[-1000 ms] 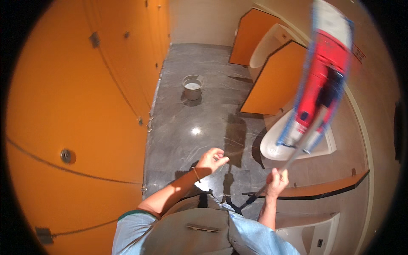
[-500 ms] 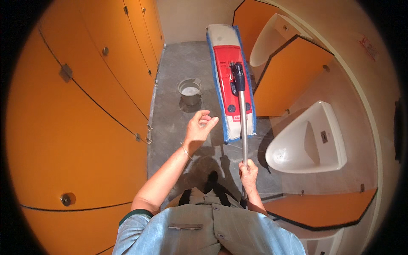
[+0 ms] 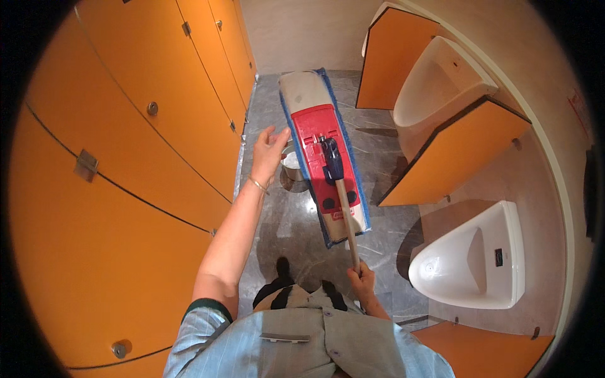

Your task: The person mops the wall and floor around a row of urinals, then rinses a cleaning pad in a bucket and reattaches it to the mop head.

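My right hand [image 3: 362,280] is closed round the pole of a flat mop [image 3: 320,142]. The mop has a red plate, a black swivel joint and a whitish pad edged in blue, and its head is held up in front of me, tilted. My left hand [image 3: 270,153] hangs free beside the mop head's left edge, fingers apart, with a bangle on the wrist. A metal bucket [image 3: 291,165] with whitish contents stands on the floor, partly hidden behind the mop head.
Orange cubicle doors [image 3: 126,208] line the left side. On the right wall hang white urinals [image 3: 472,258] with orange partitions [image 3: 450,154] jutting out between them. The grey tiled floor [image 3: 271,220] looks shiny, and a wall [image 3: 302,38] closes the far end.
The mop head has tilted and swung left, now covering part of the bucket. My left hand has risen and moved left, its fingers opening out. The view has shifted forward along the floor.
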`<control>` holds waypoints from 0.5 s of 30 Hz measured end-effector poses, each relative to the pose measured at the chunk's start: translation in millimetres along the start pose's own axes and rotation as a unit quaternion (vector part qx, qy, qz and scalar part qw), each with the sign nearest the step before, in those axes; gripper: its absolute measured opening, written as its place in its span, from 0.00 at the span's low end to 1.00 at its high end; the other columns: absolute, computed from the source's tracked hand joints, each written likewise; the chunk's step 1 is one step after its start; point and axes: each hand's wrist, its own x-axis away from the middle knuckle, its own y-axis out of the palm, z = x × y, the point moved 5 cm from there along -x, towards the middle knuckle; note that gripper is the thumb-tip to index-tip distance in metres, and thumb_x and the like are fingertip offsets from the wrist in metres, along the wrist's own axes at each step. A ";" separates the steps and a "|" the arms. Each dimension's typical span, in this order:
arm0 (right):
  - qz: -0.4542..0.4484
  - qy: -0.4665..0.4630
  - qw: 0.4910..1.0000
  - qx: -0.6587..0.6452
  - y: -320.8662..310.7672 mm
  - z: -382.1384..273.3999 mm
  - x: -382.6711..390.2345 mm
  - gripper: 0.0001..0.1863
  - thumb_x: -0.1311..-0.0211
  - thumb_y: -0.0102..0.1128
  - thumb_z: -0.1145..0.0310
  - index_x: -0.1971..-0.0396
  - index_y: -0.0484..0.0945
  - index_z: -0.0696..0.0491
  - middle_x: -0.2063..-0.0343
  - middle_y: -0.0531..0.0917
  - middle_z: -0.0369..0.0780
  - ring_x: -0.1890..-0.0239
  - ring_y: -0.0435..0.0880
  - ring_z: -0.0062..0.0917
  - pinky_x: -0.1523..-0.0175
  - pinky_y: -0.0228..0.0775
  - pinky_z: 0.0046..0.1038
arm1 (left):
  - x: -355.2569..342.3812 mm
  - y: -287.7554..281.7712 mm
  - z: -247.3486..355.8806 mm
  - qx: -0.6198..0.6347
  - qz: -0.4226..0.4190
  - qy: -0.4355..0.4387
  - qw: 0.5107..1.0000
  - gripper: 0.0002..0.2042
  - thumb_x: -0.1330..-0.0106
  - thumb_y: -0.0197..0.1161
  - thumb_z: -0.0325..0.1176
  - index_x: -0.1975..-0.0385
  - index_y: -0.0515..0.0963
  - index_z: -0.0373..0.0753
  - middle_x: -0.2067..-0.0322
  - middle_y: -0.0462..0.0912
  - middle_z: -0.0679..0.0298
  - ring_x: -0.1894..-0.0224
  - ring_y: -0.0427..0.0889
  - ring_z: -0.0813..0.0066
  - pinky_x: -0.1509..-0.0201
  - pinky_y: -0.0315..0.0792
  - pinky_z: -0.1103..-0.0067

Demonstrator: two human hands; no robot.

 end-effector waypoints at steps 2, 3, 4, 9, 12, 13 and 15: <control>-0.011 0.020 1.000 0.008 49.6 -13.5 -40.1 0.09 0.49 0.59 0.70 0.82 0.69 0.55 0.87 0.65 0.28 0.81 0.61 0.11 0.78 0.54 0.20 | -57.7 -14.8 7.4 0.074 -0.041 -0.033 0.996 0.23 0.41 0.64 0.40 0.52 0.69 0.31 0.60 0.77 0.59 0.63 0.77 0.76 0.62 0.72 0.81; -0.015 0.030 0.999 0.012 72.8 -18.8 -59.2 0.09 0.49 0.59 0.70 0.82 0.69 0.55 0.87 0.65 0.28 0.81 0.61 0.11 0.77 0.54 0.20 | -87.2 -22.6 8.7 0.111 -0.063 -0.050 0.991 0.22 0.41 0.63 0.39 0.52 0.69 0.31 0.60 0.78 0.59 0.62 0.78 0.75 0.61 0.72 0.80; -0.016 0.026 0.999 -0.042 105.4 13.1 -77.9 0.09 0.49 0.59 0.69 0.82 0.70 0.54 0.86 0.66 0.27 0.80 0.62 0.11 0.76 0.55 0.19 | -128.3 -34.1 -9.8 0.210 -0.143 -0.036 0.967 0.19 0.42 0.64 0.33 0.53 0.70 0.33 0.60 0.78 0.59 0.61 0.79 0.74 0.58 0.73 0.78; -0.020 0.037 0.999 0.032 167.5 13.6 -139.1 0.09 0.49 0.59 0.67 0.82 0.71 0.54 0.86 0.67 0.29 0.79 0.64 0.12 0.74 0.57 0.20 | -212.8 -63.3 -82.6 0.244 -0.127 -0.016 0.961 0.16 0.46 0.66 0.26 0.57 0.73 0.34 0.61 0.80 0.60 0.61 0.80 0.72 0.57 0.74 0.76; -0.016 0.049 0.997 0.055 224.8 -33.5 -176.3 0.12 0.48 0.58 0.64 0.81 0.70 0.55 0.87 0.67 0.32 0.79 0.65 0.15 0.74 0.59 0.24 | -279.4 -91.1 -90.9 0.247 -0.159 -0.034 0.955 0.17 0.45 0.66 0.30 0.57 0.72 0.35 0.62 0.80 0.61 0.62 0.79 0.73 0.58 0.74 0.77; -0.013 0.060 0.996 0.068 253.9 -47.8 -193.9 0.12 0.48 0.58 0.62 0.80 0.70 0.55 0.87 0.68 0.34 0.79 0.67 0.16 0.74 0.61 0.25 | -314.2 -112.9 -100.2 0.235 -0.145 -0.044 0.960 0.17 0.44 0.66 0.30 0.57 0.72 0.34 0.62 0.79 0.61 0.61 0.79 0.73 0.58 0.74 0.77; -0.010 0.080 0.992 0.094 308.3 -75.1 -231.8 0.14 0.48 0.58 0.60 0.78 0.72 0.56 0.88 0.70 0.38 0.80 0.70 0.20 0.73 0.65 0.28 | -378.1 -153.1 -121.6 0.208 -0.116 -0.063 0.969 0.18 0.43 0.65 0.32 0.55 0.70 0.34 0.62 0.79 0.61 0.61 0.78 0.74 0.58 0.74 0.78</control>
